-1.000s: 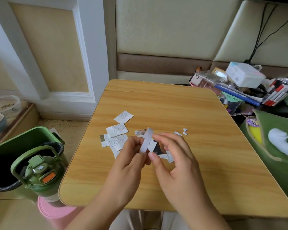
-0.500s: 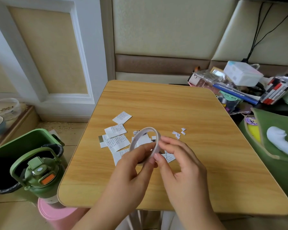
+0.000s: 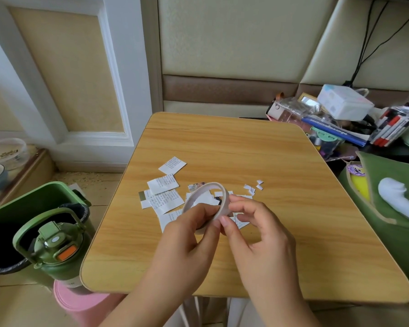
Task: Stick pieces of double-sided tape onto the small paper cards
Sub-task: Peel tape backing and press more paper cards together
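A thin white ring of double-sided tape (image 3: 225, 198) is held upright above the wooden table (image 3: 293, 208). My left hand (image 3: 189, 234) grips its lower left rim. The thumb and forefinger of my right hand (image 3: 253, 234) pinch the ring's right edge. Behind the ring lie several small paper cards (image 3: 164, 199) with printed text, some overlapping. A few tiny white scraps (image 3: 253, 187) sit to the right of them. The cards under my hands are partly hidden.
A green bin (image 3: 21, 220) and a green bottle (image 3: 54, 251) stand left of the table, over something pink (image 3: 80, 303). Cluttered boxes, pens and a blue book (image 3: 335, 128) sit at the back right. A green bag (image 3: 392, 204) lies to the right.
The tape ring turned from edge-on to face-on in my hands, and my right fingers shifted onto its right rim. The cards on the table did not move.
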`<action>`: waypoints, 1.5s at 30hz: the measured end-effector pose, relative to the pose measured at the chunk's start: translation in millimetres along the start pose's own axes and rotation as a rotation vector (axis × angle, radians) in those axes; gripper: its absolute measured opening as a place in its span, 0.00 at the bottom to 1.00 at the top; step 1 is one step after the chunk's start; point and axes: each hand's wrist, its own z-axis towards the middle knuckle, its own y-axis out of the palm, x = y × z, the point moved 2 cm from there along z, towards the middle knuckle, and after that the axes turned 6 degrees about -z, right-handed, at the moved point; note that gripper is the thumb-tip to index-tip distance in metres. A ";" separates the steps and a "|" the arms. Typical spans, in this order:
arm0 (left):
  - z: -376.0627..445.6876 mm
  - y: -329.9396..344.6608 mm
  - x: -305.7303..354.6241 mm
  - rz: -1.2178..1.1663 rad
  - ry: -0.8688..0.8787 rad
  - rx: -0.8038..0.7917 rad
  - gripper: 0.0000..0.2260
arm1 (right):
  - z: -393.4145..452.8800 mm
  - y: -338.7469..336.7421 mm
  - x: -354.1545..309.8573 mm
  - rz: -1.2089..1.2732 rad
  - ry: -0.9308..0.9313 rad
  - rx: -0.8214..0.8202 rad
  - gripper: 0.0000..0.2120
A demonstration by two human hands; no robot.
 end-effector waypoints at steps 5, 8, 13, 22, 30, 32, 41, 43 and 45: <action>0.2 0.4 2.0 0.058 0.023 0.004 0.08 | 4.8 -2.1 -1.0 -0.075 -0.077 -0.019 0.18; 0.2 1.3 3.4 0.080 0.025 0.008 0.09 | 5.6 -3.6 -0.8 -0.100 -0.144 0.008 0.10; 1.0 -0.5 2.9 0.086 0.009 0.022 0.08 | 8.0 -7.8 -1.5 -0.067 -0.170 0.001 0.03; 5.8 -7.0 10.2 0.082 -0.063 0.015 0.08 | 19.1 -10.2 -5.9 -0.175 -0.244 -0.105 0.05; 5.0 -10.0 10.1 -0.106 -0.193 -0.005 0.12 | 10.5 -9.1 -4.4 -0.172 -0.357 -0.074 0.03; 5.3 -10.6 10.4 -0.154 -0.239 -0.032 0.13 | 11.0 -9.9 -3.3 -0.137 -0.365 -0.100 0.02; 8.9 -10.9 7.9 -0.258 -0.253 -0.126 0.10 | 17.2 -12.5 -2.5 -0.119 -0.376 -0.242 0.02; 9.4 -10.5 3.8 -0.302 -0.282 -0.094 0.11 | 17.8 -17.1 -1.2 -0.036 -0.341 -0.293 0.03; 11.7 -13.1 -2.0 -0.360 -0.305 -0.011 0.08 | 17.9 -22.0 0.4 0.177 -0.167 -0.373 0.03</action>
